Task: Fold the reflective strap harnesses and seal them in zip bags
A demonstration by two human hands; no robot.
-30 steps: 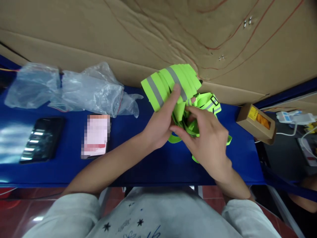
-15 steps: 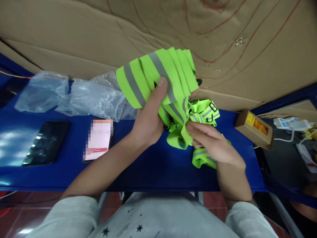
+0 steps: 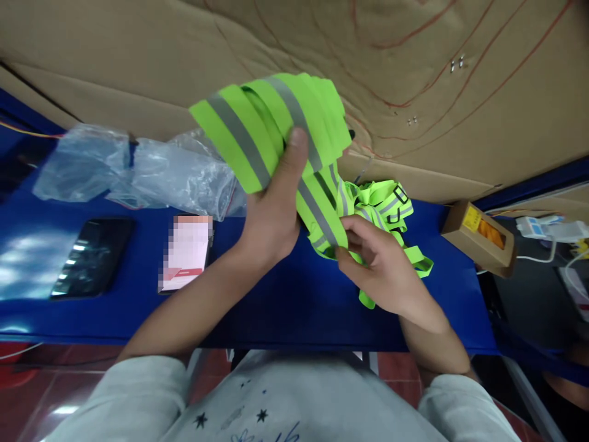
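Folded layers of a neon-green reflective strap with grey stripes fan out above the table. My left hand is closed around these layers, its thumb pressed on the front. Lower down, my right hand pinches a hanging length of the same strap between thumb and fingers. Behind and beyond the right hand lies a heap of more green reflective straps with black buckles. Part of the heap is hidden by the right hand, so I cannot tell where the held strap ends.
Clear plastic bags lie at the back left of the blue table. In front of them are a phone and a dark tablet-like device. A cardboard box stands at the right, near white chargers. Brown cardboard lines the back.
The left hand with the folded layers has shifted slightly up and left. The right hand has turned, and the loop of strap near it now hangs straighter and flatter.
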